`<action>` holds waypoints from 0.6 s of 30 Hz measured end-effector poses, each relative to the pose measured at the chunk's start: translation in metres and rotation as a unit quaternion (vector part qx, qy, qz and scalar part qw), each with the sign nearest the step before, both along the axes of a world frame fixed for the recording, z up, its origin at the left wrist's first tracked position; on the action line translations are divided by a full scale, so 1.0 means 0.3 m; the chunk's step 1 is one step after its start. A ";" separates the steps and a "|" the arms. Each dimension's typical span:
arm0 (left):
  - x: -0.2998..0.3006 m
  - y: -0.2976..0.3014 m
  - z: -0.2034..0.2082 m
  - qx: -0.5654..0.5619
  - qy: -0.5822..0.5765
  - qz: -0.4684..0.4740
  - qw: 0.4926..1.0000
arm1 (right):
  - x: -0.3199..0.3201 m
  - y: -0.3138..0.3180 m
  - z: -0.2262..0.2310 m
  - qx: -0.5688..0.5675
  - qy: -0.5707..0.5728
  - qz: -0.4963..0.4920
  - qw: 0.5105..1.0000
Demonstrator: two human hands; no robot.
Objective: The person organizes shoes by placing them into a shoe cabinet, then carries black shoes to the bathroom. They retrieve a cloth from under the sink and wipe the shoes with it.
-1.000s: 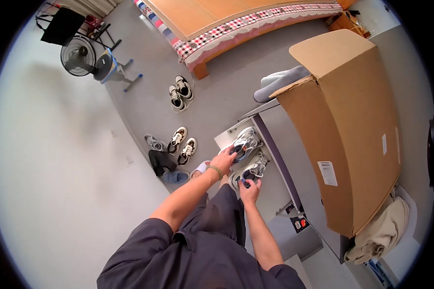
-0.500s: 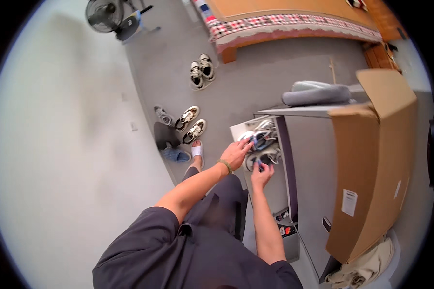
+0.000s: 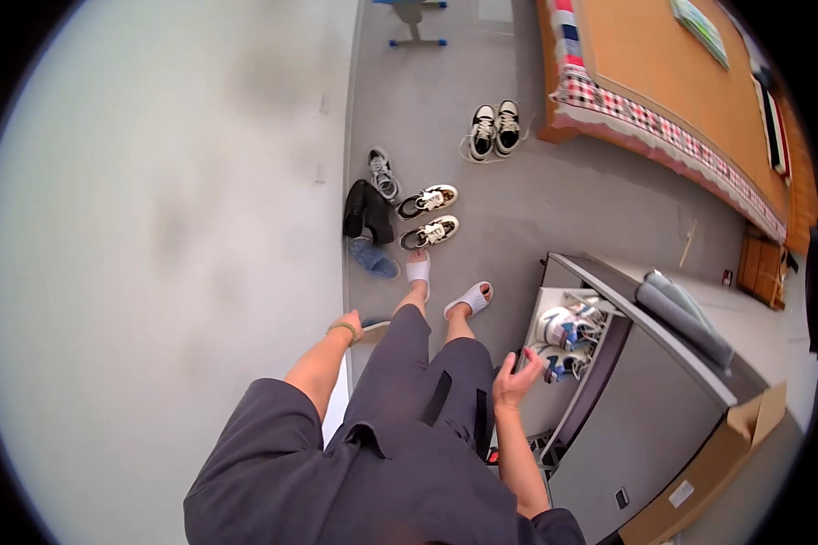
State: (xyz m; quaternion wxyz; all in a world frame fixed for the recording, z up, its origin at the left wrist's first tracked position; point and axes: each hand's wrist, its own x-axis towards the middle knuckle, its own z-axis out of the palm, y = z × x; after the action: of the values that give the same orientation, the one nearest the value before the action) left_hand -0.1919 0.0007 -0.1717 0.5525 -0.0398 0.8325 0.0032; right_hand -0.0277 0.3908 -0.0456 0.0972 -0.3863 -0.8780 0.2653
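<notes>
Tending sneakers (image 3: 556, 325) inside the tilted-out compartment (image 3: 543, 406) of the grey cabinet (image 3: 645, 400), apparently, the person (image 3: 382, 481) is holding the right hand (image 3: 513, 386) beside the cabinet, grip apart, the left hand (image 3: 344, 325) well left of it, grip undeterminable, the next move likely calling for clear fingers.

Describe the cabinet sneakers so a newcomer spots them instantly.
Start at the grey cabinet at lower right. Its open white compartment, near the right hand, holds a pair of sneakers. Unlike the shoes on the floor, these are white with blue patches.
</notes>
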 end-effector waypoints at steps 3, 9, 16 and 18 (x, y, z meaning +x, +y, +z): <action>-0.092 -0.121 -0.068 -0.001 -0.021 0.032 0.999 | -0.185 -0.097 -0.074 -0.224 -0.035 0.033 0.973; -0.292 -0.119 -0.270 0.068 0.046 0.130 0.988 | -0.572 -0.157 -0.432 -0.399 -0.233 0.170 0.870; -0.460 0.096 -0.675 0.160 0.124 0.206 0.957 | -1.106 0.080 -1.106 -0.249 -0.310 0.270 0.877; -0.512 0.142 -0.818 0.181 0.170 0.176 0.953 | -1.270 0.211 -1.295 -0.186 -0.373 0.269 0.868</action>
State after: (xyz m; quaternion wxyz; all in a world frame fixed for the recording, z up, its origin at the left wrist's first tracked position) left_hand -0.3457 0.0434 -0.4170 0.3915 -0.0844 0.8793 0.2578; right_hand -0.4086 0.4541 -0.4342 -0.3860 -0.2164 -0.8533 0.2758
